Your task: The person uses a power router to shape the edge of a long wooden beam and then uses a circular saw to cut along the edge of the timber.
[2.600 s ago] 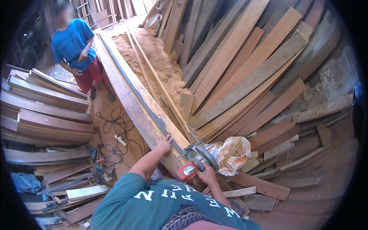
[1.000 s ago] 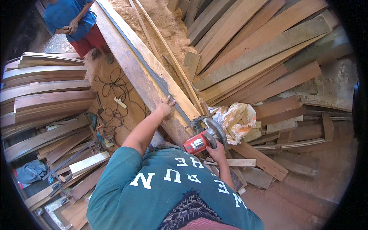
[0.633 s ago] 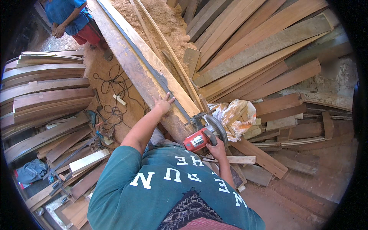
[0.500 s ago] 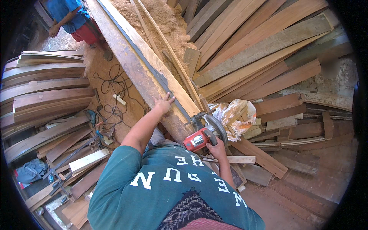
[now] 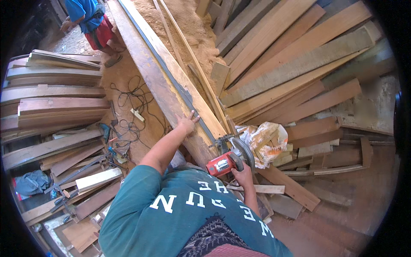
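Note:
A long board (image 5: 145,64) with a weathered brown face and a paler strip of wood runs away from me, with a dark straightedge (image 5: 199,121) lying along it. My left hand (image 5: 187,123) presses on the board beside the straightedge, fingers spread over it. At the board's near end a red circular saw (image 5: 219,165) with a dark guard rests on or just at the wood; my right hand (image 5: 240,173) is wrapped around its rear handle. The blade itself is hidden. Long narrow offcuts (image 5: 205,90) lie parallel to the board on its right.
A co-worker (image 5: 90,19) in a blue shirt stands at the far left of the board. Plank stacks (image 5: 55,107) line the left; boards (image 5: 291,64) lean and lie along the right. Tangled cords (image 5: 128,96), tools (image 5: 105,132) and a white sack (image 5: 274,145) of scraps lie nearby.
My view has tilted down since the earliest frame. The co-worker has shifted posture, hands moving toward the left. My hands stay in about the same places on board and saw.

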{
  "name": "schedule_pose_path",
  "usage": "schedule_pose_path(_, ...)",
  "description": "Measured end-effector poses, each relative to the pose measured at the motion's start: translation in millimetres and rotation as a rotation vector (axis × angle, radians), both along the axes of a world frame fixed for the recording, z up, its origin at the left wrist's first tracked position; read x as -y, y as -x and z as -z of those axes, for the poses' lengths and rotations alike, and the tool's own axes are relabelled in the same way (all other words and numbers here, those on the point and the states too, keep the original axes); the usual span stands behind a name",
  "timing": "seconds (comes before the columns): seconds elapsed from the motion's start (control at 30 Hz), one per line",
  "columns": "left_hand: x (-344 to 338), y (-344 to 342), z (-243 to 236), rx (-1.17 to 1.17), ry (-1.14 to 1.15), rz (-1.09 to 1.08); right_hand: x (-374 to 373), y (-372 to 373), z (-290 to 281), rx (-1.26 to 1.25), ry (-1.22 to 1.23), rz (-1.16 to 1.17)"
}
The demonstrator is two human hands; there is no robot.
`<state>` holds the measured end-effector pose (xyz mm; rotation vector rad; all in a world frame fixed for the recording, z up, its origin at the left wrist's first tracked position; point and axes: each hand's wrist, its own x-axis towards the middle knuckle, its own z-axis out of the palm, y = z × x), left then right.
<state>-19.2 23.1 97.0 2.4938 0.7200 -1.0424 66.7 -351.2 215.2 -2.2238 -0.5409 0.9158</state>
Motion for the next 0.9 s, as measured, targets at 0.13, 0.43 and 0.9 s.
schedule_pose_path(0.13, -1.8, 0.3, 1.8, 0.009, -0.020, 0.006, 7.5, -1.5, 12.8, 0.036, -0.023, 0.018)
schedule_pose_path(0.43, -3.0, -0.2, 0.2, -0.009, 0.022, 0.002, -2.5, -2.5, 1.8, 0.045, 0.003, -0.024)
schedule_pose_path(0.9, -7.6, 0.1, 9.8, 0.031, 0.056, 0.018, 0.5, 0.0, 5.2, 0.031, -0.011, -0.008)
